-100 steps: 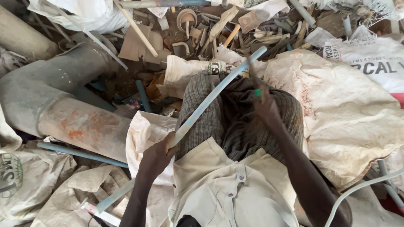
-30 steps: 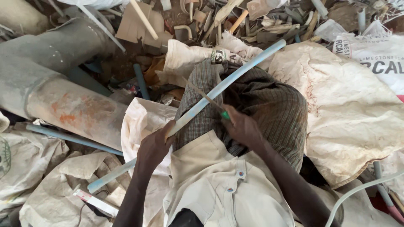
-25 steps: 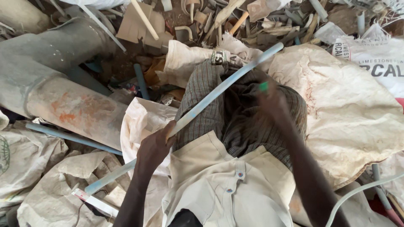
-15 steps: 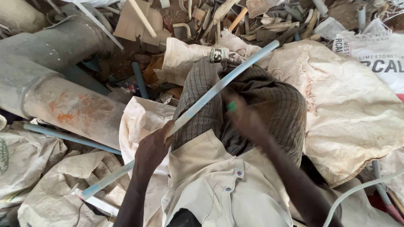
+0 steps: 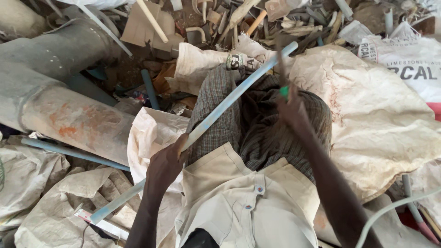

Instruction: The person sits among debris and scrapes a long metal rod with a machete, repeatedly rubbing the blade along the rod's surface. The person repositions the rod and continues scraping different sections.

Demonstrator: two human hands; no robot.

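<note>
L hand [image 5: 166, 161] fingers wrapped tight round pale blue pipe [image 5: 220, 108], which lies diagonally across lap. R hand [image 5: 290, 108] fisted on green-handled tool [image 5: 284, 90], raised above pipe, blurred.

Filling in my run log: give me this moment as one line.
left hand: grips long pale-blue plastic pipe | right hand: raised, holds green-handled tool | pipe: slanted across lap | around: woven sacks, scrap
</note>
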